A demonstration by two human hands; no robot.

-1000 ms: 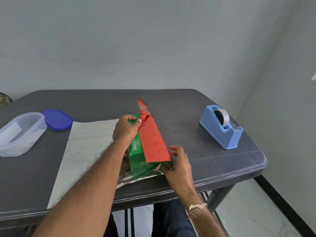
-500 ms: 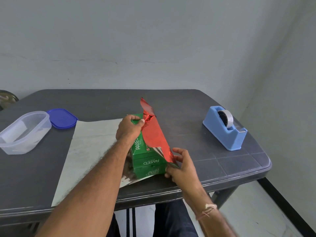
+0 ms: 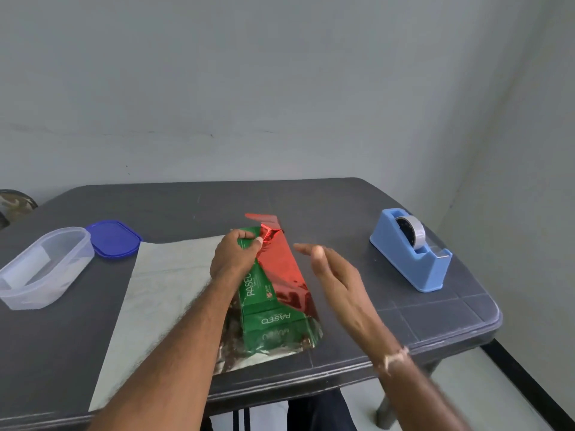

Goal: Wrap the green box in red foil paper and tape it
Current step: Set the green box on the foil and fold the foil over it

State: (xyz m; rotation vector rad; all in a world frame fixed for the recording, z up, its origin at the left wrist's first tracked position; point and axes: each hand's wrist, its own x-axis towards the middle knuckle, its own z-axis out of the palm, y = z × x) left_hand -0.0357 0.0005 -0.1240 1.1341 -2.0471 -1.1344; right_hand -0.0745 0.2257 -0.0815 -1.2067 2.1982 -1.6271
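Note:
A green box (image 3: 267, 301) printed PASEO lies lengthwise on a sheet of foil paper (image 3: 165, 284), whose dull silver back faces up. A red flap of the foil (image 3: 284, 265) is folded up over the box's right side. My left hand (image 3: 233, 259) grips the box's far top edge and pins the red flap there with the thumb. Fingers straight, my right hand (image 3: 336, 275) hovers just right of the box and holds nothing. A blue tape dispenser (image 3: 410, 250) with a roll of tape stands on the right of the table.
The dark grey table (image 3: 435, 315) ends close to the box's near end and beyond the dispenser at the right. A clear plastic tub (image 3: 43, 269) and its blue lid (image 3: 113, 239) sit at the left. A grey wall stands behind.
My right hand has let go of the foil at the box's near right corner and lifted away to the right, now open. My left hand still holds the box's far end.

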